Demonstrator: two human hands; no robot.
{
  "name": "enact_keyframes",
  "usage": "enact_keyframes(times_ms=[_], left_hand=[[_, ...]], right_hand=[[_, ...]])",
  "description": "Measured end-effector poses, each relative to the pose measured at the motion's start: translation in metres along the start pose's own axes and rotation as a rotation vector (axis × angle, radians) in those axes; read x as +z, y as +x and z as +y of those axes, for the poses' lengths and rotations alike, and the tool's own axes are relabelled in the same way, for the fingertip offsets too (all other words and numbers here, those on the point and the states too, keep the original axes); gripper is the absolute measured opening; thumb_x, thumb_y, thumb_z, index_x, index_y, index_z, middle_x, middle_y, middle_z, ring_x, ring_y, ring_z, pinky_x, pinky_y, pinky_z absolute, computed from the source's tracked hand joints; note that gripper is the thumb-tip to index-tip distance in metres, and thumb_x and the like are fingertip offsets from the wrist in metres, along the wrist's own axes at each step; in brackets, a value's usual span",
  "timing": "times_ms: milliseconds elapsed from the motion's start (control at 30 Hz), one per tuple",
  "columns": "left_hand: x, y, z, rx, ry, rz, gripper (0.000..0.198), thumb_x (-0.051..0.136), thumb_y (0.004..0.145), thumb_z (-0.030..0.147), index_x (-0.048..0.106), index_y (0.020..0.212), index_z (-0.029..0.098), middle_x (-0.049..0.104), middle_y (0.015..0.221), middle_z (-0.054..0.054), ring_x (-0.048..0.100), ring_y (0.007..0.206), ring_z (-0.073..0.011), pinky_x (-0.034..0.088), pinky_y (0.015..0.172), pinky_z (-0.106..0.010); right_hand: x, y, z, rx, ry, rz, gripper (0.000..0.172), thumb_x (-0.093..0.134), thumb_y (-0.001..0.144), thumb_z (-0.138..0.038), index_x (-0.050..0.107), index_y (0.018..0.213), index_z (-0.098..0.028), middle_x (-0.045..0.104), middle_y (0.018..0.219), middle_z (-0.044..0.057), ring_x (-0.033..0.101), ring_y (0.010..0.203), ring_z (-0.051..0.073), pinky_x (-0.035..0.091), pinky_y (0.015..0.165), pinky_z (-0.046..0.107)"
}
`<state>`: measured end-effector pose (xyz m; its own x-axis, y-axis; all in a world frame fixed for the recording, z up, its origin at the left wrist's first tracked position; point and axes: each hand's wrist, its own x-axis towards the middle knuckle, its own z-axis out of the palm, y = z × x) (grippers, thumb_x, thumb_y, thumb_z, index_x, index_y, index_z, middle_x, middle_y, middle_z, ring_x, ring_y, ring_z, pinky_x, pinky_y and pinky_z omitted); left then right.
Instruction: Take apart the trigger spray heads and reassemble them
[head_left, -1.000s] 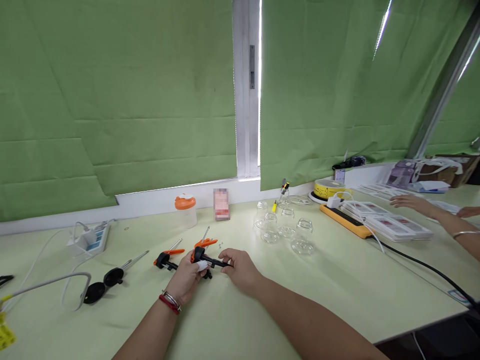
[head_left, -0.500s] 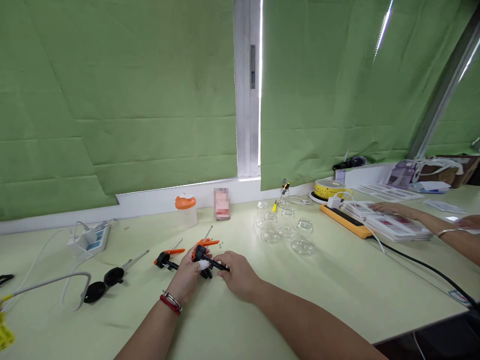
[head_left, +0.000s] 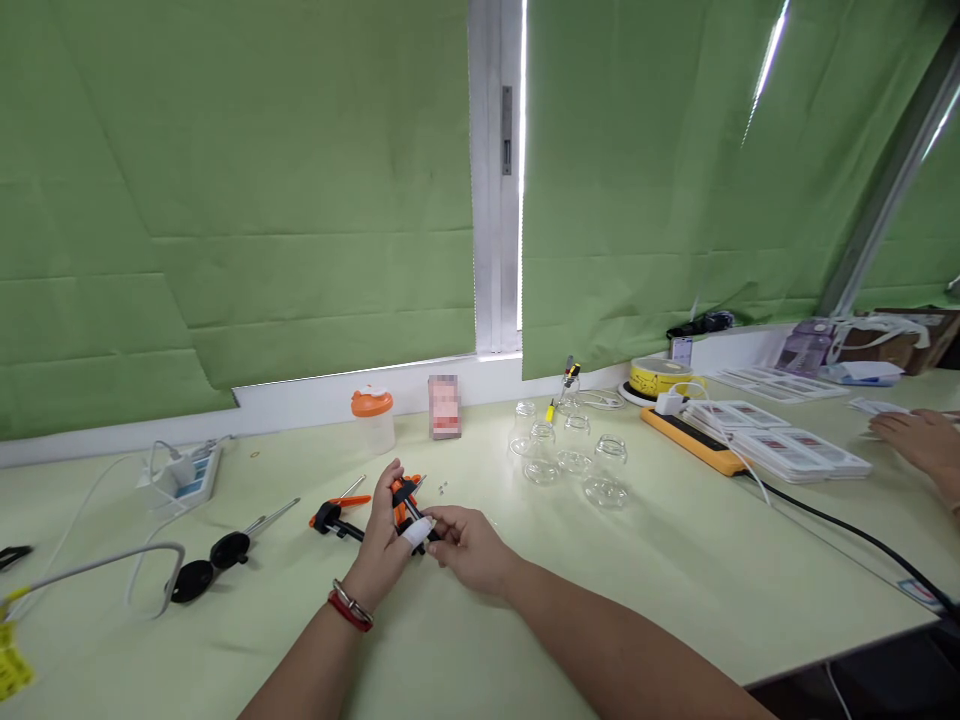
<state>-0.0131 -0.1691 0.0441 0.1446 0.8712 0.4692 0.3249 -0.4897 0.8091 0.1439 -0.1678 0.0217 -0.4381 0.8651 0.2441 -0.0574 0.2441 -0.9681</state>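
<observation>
My left hand (head_left: pixel 386 530), with a white wrapping on the thumb, grips a black-and-orange tool (head_left: pixel 405 497) with a metal rod. Its thumb presses along the tool's side. My right hand (head_left: pixel 465 545) is closed on the black end nearest it, fingertips pinched together. Partly hidden, the tool's exact kind cannot be made out. A similar black-and-orange tool (head_left: pixel 330 517) lies on the table just left of my left hand. Beyond my hands lie several tiny pale bits (head_left: pixel 442 488). Farther left rest two round black pieces (head_left: pixel 229 549) beside two metal screwdriver-like shafts (head_left: pixel 276 514).
Several clear glass jars (head_left: pixel 604 475) stand right of my hands. An orange-lidded cup (head_left: pixel 373 420) and a pink box (head_left: pixel 445 407) are behind. To the right are an orange power strip (head_left: pixel 694 440), stacked white trays (head_left: pixel 802 450) and another person's hand (head_left: pixel 911 440). A white power strip (head_left: pixel 187 475) lies left.
The tool has turned to a steeper angle between my hands, and my left fingers have lifted. The other person's hand has moved right, off the white trays.
</observation>
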Motion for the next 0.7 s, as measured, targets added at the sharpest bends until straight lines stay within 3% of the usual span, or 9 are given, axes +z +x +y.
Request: enact_keyframes(times_ms=[133, 333, 567, 700], left_hand=[[0.001, 0.001, 0.0, 0.054, 0.156, 0.03, 0.078, 0.067, 0.066, 0.027, 0.025, 0.133, 0.025, 0.034, 0.135, -0.011, 0.035, 0.126, -0.0282, 0.029, 0.104, -0.043], [0.001, 0.002, -0.004, 0.064, 0.198, 0.012, 0.1, 0.074, 0.05, 0.021, 0.022, 0.135, 0.022, 0.034, 0.133, -0.014, 0.036, 0.123, -0.033, 0.029, 0.102, -0.049], [-0.001, 0.004, -0.011, 0.134, 0.302, -0.003, 0.1, 0.073, 0.043, 0.019, 0.031, 0.134, 0.024, 0.044, 0.128, -0.012, 0.042, 0.116, -0.0375, 0.032, 0.097, -0.048], [-0.001, 0.003, -0.014, 0.158, 0.423, 0.005, 0.1, 0.073, 0.043, 0.023, 0.032, 0.135, 0.02, 0.049, 0.125, -0.014, 0.044, 0.114, -0.04, 0.024, 0.101, -0.055]], right_hand=[[0.0, 0.002, 0.001, 0.028, 0.118, -0.008, 0.041, 0.06, 0.067, -0.017, 0.063, 0.108, -0.021, 0.05, 0.071, -0.003, 0.047, 0.061, 0.009, 0.045, 0.059, 0.026], [-0.001, 0.005, -0.001, 0.098, 0.243, 0.008, 0.039, 0.065, 0.061, -0.019, 0.067, 0.1, -0.02, 0.049, 0.063, -0.005, 0.046, 0.057, 0.008, 0.043, 0.054, 0.024], [-0.004, 0.001, -0.01, 0.13, 0.281, 0.02, 0.037, 0.071, 0.059, -0.028, 0.068, 0.093, -0.015, 0.05, 0.055, -0.005, 0.043, 0.05, 0.007, 0.035, 0.051, 0.023], [-0.006, 0.002, -0.007, 0.137, 0.275, 0.019, 0.033, 0.07, 0.06, -0.028, 0.068, 0.09, -0.014, 0.051, 0.057, -0.004, 0.044, 0.053, 0.008, 0.036, 0.054, 0.023]])
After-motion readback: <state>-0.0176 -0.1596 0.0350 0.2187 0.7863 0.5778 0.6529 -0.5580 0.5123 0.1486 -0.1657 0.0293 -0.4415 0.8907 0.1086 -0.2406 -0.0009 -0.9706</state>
